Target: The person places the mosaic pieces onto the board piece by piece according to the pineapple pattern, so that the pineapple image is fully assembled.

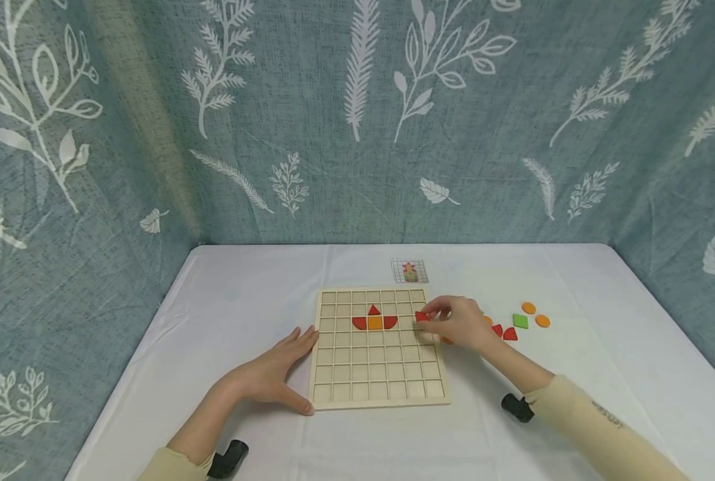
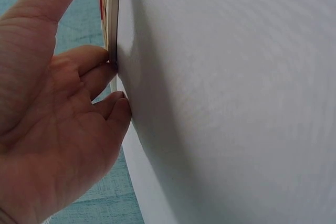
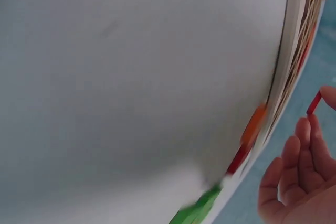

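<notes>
A wooden grid board [image 1: 357, 374] lies on the white table. Set in its upper cells are an orange square [image 1: 374, 323], a red triangle [image 1: 374, 310] above it, and a red rounded piece [image 1: 359, 323] and its mirror [image 1: 390, 323] on either side. My left hand [image 1: 273, 371] rests along the board's left edge, fingers and thumb spread. Over the board's right edge, my right hand [image 1: 456, 322] pinches a small flat red piece [image 3: 314, 103] between thumb and fingertips; the fingers partly hide its outline.
A small picture card [image 1: 410, 270] lies behind the board. Right of the board are several loose pieces, among them orange discs [image 1: 542, 321], a green square [image 1: 520, 321] and red pieces [image 1: 510, 334]. A leaf-patterned curtain [image 1: 309, 120] hangs behind the table.
</notes>
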The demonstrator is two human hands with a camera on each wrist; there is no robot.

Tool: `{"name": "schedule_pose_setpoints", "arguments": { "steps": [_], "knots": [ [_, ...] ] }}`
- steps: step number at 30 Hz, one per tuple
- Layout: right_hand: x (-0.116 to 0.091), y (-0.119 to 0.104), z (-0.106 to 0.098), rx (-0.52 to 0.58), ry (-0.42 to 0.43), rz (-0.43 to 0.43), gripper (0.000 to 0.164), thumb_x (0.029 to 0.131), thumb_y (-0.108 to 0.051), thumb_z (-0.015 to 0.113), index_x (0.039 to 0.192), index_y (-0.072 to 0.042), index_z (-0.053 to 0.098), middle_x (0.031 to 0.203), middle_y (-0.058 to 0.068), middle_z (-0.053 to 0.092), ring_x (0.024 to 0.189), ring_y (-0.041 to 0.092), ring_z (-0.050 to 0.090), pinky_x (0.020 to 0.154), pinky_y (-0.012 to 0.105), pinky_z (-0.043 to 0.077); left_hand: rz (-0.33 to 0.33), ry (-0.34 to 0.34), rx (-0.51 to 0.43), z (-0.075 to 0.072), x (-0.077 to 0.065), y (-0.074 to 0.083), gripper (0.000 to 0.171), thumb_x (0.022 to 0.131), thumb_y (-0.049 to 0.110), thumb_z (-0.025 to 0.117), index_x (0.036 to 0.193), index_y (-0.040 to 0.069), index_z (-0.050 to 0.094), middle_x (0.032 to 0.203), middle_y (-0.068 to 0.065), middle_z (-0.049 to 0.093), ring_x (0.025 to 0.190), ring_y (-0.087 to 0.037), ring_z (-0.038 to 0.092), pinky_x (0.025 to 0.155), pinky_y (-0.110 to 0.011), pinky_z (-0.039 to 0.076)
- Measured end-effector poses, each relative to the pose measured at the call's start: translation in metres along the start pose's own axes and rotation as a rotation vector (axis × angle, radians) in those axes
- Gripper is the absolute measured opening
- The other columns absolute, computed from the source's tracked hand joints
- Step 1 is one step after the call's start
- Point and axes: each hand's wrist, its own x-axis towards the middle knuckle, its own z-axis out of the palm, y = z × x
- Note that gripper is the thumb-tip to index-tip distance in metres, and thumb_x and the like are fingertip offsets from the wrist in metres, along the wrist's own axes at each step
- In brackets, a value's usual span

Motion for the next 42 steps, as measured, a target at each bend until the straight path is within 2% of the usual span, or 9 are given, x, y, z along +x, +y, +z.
{"name": "schedule_pose_setpoints", "arguments": {
  "steps": [9,15,19,29,38,42],
  "knots": [
    [0.004,-0.019,0.032,-0.038,-0.098,-0.149,0.020,0.079,-0.024,0.081,0.093,-0.012,0.074,0.077,-0.009,0.061,0.068,0.010,0.053,0.061,0.026,0.045,0.012,0.002,-0.001,0.001,0.002,-0.002,0.122,0.062,0.044,0.090,0.154,0.002,0.023,0.162,-0.014,0.014,0.147,-0.039,0.003,0.112,-0.063,0.013],
    [0.006,-0.024,0.039,-0.124,-0.101,-0.206,0.015,0.079,-0.022,0.081,0.090,-0.013,0.074,0.076,-0.011,0.060,0.067,0.008,0.050,0.060,0.024,0.044,0.013,0.004,0.004,0.000,0.001,-0.004,0.122,0.061,0.044,0.090,0.154,0.002,0.023,0.162,-0.013,0.014,0.147,-0.039,0.003,0.112,-0.063,0.013],
    [0.005,-0.026,0.040,-0.142,-0.100,-0.236,0.014,0.079,-0.019,0.080,0.090,-0.012,0.074,0.076,-0.010,0.061,0.065,0.008,0.049,0.059,0.023,0.044,0.018,0.002,0.005,0.000,0.001,-0.004,0.122,0.062,0.044,0.090,0.154,0.002,0.023,0.162,-0.013,0.014,0.147,-0.039,0.003,0.112,-0.063,0.013],
    [0.005,-0.023,0.040,-0.105,-0.099,-0.236,0.016,0.080,-0.021,0.082,0.090,-0.014,0.072,0.077,-0.011,0.061,0.064,0.006,0.049,0.058,0.023,0.044,0.008,-0.002,0.017,0.001,0.003,-0.005,0.122,0.062,0.046,0.090,0.154,0.003,0.023,0.162,-0.013,0.015,0.148,-0.039,0.003,0.112,-0.063,0.014],
    [0.004,-0.026,0.041,-0.118,-0.081,-0.207,0.017,0.079,-0.025,0.082,0.085,-0.014,0.071,0.073,-0.011,0.060,0.067,0.006,0.052,0.061,0.023,0.046,0.014,0.000,0.008,-0.001,0.002,-0.003,0.122,0.062,0.044,0.090,0.154,0.002,0.023,0.162,-0.013,0.015,0.147,-0.039,0.004,0.112,-0.063,0.014],
    [0.005,-0.025,0.041,-0.120,-0.079,-0.200,0.014,0.082,-0.026,0.080,0.083,-0.015,0.071,0.072,-0.012,0.060,0.065,0.006,0.052,0.059,0.023,0.046,0.020,0.002,0.004,-0.001,0.002,-0.004,0.122,0.062,0.044,0.090,0.154,0.001,0.023,0.162,-0.014,0.015,0.147,-0.039,0.004,0.112,-0.063,0.014]
  ]
}}
